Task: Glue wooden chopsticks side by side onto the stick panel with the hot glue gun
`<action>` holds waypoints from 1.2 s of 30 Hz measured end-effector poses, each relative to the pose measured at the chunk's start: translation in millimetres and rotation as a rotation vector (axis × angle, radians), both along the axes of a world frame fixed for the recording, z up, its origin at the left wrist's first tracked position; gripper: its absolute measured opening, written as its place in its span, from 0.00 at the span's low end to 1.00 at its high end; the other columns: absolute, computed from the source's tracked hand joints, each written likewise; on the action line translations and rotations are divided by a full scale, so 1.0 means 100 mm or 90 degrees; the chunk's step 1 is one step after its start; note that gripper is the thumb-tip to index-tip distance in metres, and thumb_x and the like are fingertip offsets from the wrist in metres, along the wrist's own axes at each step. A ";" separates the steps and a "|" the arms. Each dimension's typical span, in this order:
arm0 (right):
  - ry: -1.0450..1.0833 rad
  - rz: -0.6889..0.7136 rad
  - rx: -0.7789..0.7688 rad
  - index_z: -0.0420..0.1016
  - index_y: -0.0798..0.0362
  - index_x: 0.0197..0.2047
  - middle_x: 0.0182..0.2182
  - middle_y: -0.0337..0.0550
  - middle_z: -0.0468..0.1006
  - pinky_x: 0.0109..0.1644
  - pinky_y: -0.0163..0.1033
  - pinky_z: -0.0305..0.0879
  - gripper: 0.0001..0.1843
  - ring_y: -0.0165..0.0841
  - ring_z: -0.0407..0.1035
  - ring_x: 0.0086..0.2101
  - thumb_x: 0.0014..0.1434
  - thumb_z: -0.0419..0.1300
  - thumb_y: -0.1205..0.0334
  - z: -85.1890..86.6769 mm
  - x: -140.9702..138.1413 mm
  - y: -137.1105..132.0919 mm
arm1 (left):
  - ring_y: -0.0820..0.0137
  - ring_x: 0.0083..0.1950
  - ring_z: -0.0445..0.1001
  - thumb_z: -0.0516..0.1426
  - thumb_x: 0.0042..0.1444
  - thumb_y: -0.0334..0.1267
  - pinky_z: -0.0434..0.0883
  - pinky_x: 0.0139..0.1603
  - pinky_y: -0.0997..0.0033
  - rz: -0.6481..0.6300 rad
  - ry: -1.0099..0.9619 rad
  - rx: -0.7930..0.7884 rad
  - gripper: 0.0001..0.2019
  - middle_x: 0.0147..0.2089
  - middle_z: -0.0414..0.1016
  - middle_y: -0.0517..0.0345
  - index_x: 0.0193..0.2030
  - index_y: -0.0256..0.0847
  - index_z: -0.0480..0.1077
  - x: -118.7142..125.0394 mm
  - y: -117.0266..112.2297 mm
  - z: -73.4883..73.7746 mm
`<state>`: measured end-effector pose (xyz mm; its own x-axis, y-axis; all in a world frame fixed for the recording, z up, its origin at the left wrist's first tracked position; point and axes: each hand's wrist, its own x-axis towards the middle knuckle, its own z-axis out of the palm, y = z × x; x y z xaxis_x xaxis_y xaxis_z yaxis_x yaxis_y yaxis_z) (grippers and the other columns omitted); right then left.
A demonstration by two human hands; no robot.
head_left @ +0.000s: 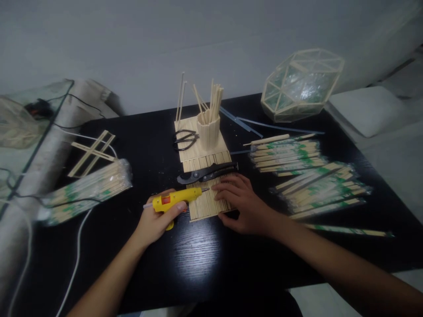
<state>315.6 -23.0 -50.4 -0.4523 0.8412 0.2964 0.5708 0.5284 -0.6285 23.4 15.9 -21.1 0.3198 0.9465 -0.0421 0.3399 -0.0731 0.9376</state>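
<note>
My left hand (157,219) is wrapped round a yellow hot glue gun (175,199), with a glue stick poking out of its back. The gun's nozzle points right, over a flat panel of wooden sticks laid side by side (201,206). My right hand (239,200) rests at the panel's right side, fingers apart and touching it, with nothing visible in its grip. Across the panel, just above both hands, lies a black hand cutter (208,173). Behind it, black-handled scissors (185,140) lie beside a round stick cup (209,134) holding several wooden sticks.
Wrapped chopsticks lie in bundles at right (287,154) and in a plastic pack at left (87,191), near a crossed stick frame (94,154). A faceted clear-panelled frame (302,86) stands back right. A white cord (78,246) crosses the black table (148,277).
</note>
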 end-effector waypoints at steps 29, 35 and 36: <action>0.002 -0.004 0.000 0.76 0.46 0.51 0.60 0.47 0.84 0.75 0.67 0.53 0.16 0.51 0.71 0.64 0.60 0.70 0.62 0.00 0.00 0.00 | 0.72 0.25 0.70 0.67 0.63 0.46 0.68 0.25 0.74 -0.054 0.006 0.035 0.18 0.28 0.77 0.56 0.25 0.40 0.76 0.04 0.03 0.06; -0.001 0.002 -0.004 0.76 0.45 0.52 0.61 0.47 0.84 0.75 0.67 0.53 0.17 0.51 0.71 0.65 0.60 0.69 0.62 -0.02 0.00 0.00 | 0.72 0.24 0.69 0.68 0.63 0.46 0.68 0.25 0.74 -0.057 0.007 0.032 0.18 0.26 0.75 0.57 0.25 0.40 0.75 0.04 0.04 0.06; 0.001 0.003 -0.003 0.76 0.45 0.52 0.61 0.47 0.84 0.75 0.67 0.53 0.17 0.51 0.70 0.66 0.60 0.69 0.62 -0.02 0.00 0.00 | 0.72 0.24 0.69 0.68 0.63 0.46 0.68 0.25 0.74 -0.057 0.006 0.031 0.18 0.27 0.75 0.57 0.25 0.40 0.75 0.04 0.04 0.06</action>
